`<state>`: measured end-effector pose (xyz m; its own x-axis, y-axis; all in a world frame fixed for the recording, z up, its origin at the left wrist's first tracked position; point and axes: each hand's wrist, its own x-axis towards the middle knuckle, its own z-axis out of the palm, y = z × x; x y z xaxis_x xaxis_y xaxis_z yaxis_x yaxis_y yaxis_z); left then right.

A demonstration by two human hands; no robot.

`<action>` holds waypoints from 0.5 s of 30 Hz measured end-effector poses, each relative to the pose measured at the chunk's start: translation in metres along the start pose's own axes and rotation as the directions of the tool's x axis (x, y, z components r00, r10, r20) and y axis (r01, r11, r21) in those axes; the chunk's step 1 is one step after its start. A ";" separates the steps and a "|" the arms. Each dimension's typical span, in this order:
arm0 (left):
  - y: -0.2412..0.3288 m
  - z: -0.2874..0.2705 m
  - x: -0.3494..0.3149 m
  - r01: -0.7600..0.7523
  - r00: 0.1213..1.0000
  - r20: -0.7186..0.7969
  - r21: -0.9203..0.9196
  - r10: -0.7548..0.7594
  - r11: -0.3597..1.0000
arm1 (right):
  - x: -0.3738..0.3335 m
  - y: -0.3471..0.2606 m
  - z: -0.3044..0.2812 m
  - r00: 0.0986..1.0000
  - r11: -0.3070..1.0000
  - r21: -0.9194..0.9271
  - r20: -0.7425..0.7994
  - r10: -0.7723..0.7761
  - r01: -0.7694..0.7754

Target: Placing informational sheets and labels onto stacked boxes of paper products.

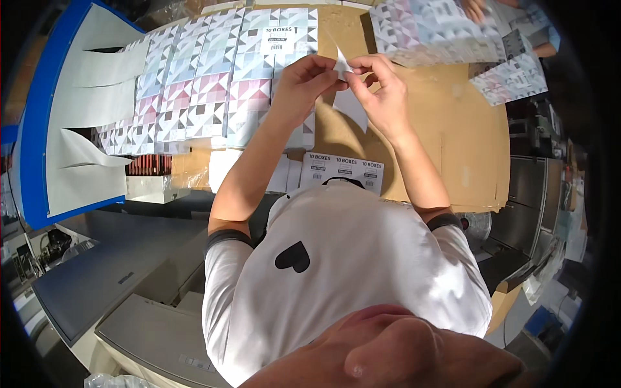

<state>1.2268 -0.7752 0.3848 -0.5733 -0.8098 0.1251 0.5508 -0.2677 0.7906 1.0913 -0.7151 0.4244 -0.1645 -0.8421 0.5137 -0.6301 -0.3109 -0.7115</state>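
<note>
"White short-sleeved shirt (362, 258) with a black heart is nearest, you say. What lies beyond it?"

"Brown flat cardboard covering a work surface (453, 149). At the cardboard's near edge sits a white sheet with black print and barcodes (343, 169), partly hidden by the shirt."

"And the hands?"

"Over the cardboard's middle, farther out. The left hand (301, 81) and right hand (386, 94) almost meet, each in a narrow pinch, thumb against fingers, on one small, thin white slip of paper or film (343, 63)."

"What could go wrong?"

"My judgement: pulling unevenly could crease or tear it, since it seems flimsy; a loosened pinch could let it drop onto the cardboard."

"How does it look?"

"Pale, with a narrow pointed tip curling up above the fingertips. Fingers cover the rest, so I cannot tell its full shape. Below the hands, a larger plain white sheet (352, 110) lies on the cardboard."

"Farther still?"

"At the cardboard's left, a row of boxes patterned in grey, pink and blue triangles (210, 77); at its far right, a similarly patterned stack (433, 32), with a co-worker's hand (475, 10) on top."
</note>
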 end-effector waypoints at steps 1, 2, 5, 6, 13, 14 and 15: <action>-0.001 -0.001 0.000 -0.007 1.000 -0.004 -0.002 0.007 1.000 | 0.001 0.001 -0.001 1.000 1.000 -0.011 0.008 0.000 0.000; 0.000 0.000 0.001 -0.009 1.000 0.002 -0.003 0.009 1.000 | 0.002 0.000 -0.002 1.000 1.000 -0.015 0.004 -0.003 0.003; 0.002 0.001 0.002 0.041 0.999 0.014 -0.038 -0.041 0.998 | 0.003 -0.003 -0.006 0.997 0.998 -0.001 0.039 0.062 -0.062; 0.001 0.000 0.003 0.024 0.999 0.023 -0.006 -0.024 1.000 | 0.003 -0.003 -0.007 0.995 0.997 -0.017 0.062 0.081 -0.080; 0.006 0.006 0.005 -0.071 0.994 0.104 0.250 0.046 0.966 | 0.005 -0.006 -0.017 0.969 0.983 -0.034 0.167 0.183 -0.179; 0.009 0.009 0.005 -0.070 0.993 0.105 0.249 0.045 0.966 | 0.005 -0.006 -0.019 0.969 0.983 -0.035 0.166 0.184 -0.181; 0.014 0.014 0.003 -0.047 0.997 0.070 0.346 0.024 0.937 | 0.005 -0.006 -0.020 0.963 0.981 -0.043 0.191 0.192 -0.188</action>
<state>1.2245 -0.7746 0.4048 -0.6014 -0.7771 0.1856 0.3332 -0.0328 0.9423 1.0785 -0.7089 0.4410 -0.1344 -0.9546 0.2659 -0.6203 -0.1282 -0.7738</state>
